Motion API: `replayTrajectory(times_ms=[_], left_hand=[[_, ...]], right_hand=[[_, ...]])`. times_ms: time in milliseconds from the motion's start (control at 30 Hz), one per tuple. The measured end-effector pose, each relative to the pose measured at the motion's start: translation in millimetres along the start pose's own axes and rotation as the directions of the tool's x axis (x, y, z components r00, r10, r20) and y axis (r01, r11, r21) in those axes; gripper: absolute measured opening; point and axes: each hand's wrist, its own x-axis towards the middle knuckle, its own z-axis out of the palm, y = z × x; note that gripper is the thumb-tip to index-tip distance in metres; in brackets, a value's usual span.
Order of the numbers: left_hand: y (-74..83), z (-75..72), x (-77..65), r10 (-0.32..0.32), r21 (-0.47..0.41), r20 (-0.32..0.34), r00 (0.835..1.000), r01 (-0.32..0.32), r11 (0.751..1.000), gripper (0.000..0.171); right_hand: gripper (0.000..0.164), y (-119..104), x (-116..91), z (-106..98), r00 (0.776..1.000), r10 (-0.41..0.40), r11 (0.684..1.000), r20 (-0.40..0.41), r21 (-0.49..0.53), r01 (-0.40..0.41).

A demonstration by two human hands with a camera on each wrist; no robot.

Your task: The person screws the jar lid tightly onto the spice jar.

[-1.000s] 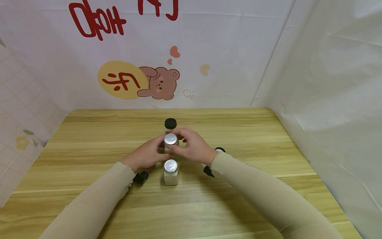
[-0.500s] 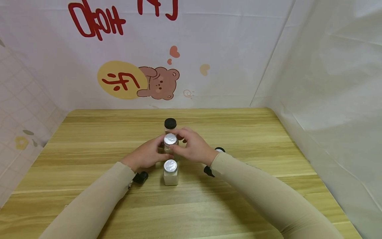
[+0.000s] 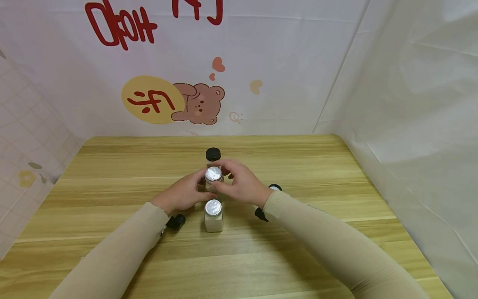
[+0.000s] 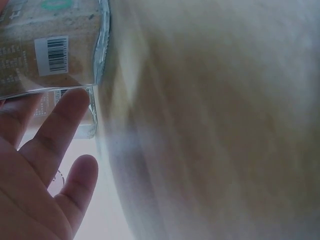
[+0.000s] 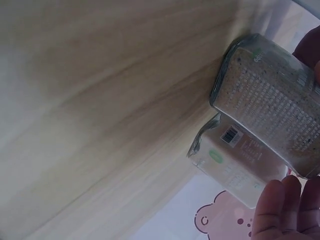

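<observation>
Three small square glass jars stand upright in a row in the head view. Around the middle jar (image 3: 213,174), which has a silver top, both hands meet. My left hand (image 3: 181,193) holds it from the left, the thumb on the near side. My right hand (image 3: 242,182) grips it near the top, with thumb and forefinger bent around the rim. The front jar (image 3: 214,218), also silver-topped, stands just nearer than the left thumb. Behind is a black-lidded jar (image 3: 213,154). In the right wrist view, the held jar (image 5: 270,95) shows speckled contents behind white print.
Past the right wrist lies a black-rimmed object with a white inside (image 3: 275,187), mostly hidden by the sleeve. The wooden table (image 3: 149,153) meets a white printed backdrop (image 3: 284,54) at its far edge. Wrist cameras sit under both wrists.
</observation>
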Motion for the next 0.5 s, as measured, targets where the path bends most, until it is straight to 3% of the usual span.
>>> replayTrajectory(times_ms=[367,500], left_hand=[[-0.2,-0.6,0.6,-0.009,-0.017,0.01,1.0,0.009,1.0,0.065],[-1.0,-0.8,0.6,0.009,-0.016,0.014,1.0,-0.009,1.0,0.064]], right_hand=[[0.043,-0.3,0.2,3.7,0.999,0.021,1.0,-0.024,0.004,-0.021],[0.05,1.8,0.3,3.6,1.0,0.013,1.0,-0.016,0.018,-0.013]])
